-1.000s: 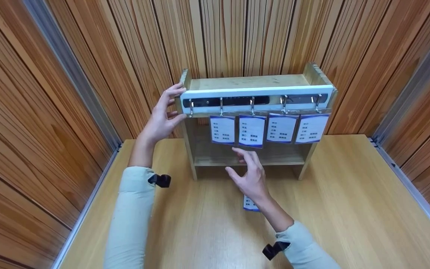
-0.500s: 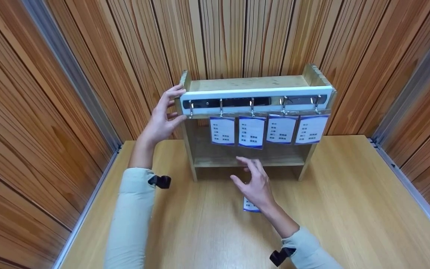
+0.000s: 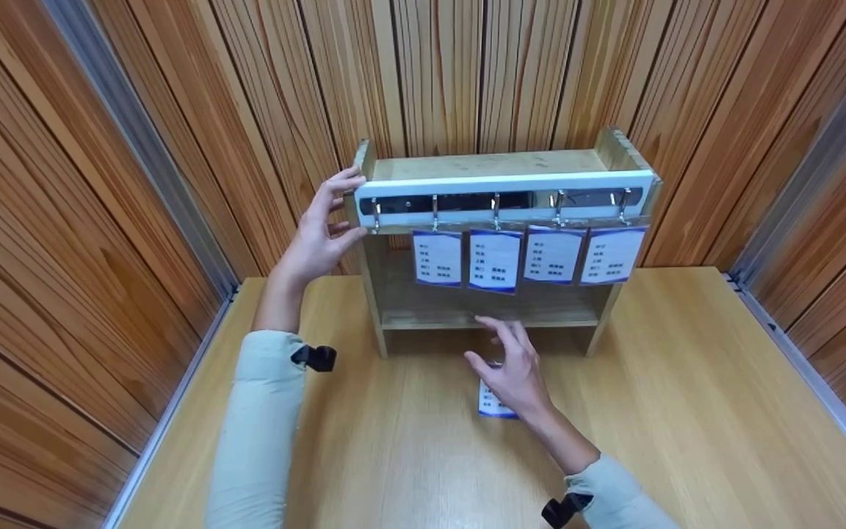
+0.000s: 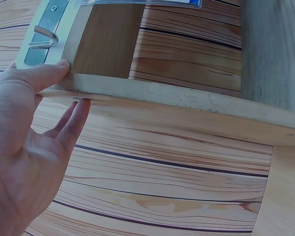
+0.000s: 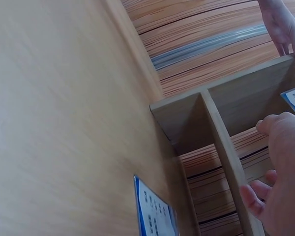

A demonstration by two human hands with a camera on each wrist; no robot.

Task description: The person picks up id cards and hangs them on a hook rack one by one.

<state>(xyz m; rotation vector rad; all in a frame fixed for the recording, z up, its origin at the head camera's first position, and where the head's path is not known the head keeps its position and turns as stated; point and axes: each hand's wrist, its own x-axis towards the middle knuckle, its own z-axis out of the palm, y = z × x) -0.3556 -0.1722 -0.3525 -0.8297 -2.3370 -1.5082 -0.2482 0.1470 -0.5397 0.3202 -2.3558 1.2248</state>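
Note:
My left hand (image 3: 316,239) holds the left side panel of a small wooden shelf (image 3: 496,163), thumb at the front edge and fingers against the outer side, as the left wrist view shows. Across the shelf's front runs a white hook rail (image 3: 482,184). Several name badges (image 3: 438,258) in clear sleeves hang from its hooks, to the right of the leftmost hook (image 4: 44,38). My right hand (image 3: 515,371) hovers in front of the lower shelf with loosely bent fingers, holding nothing. Under it another badge (image 3: 495,405) lies on the table, its upper part partly hidden by the hand.
The shelf stands on a light wooden table (image 3: 393,448), near the plank-patterned back wall (image 3: 441,81). Similar walls with metal strips (image 3: 173,433) along their base close in both sides.
My right hand has moved down and slightly right, away from the hanging badges and over the one on the table. The left hand keeps its hold on the shelf.

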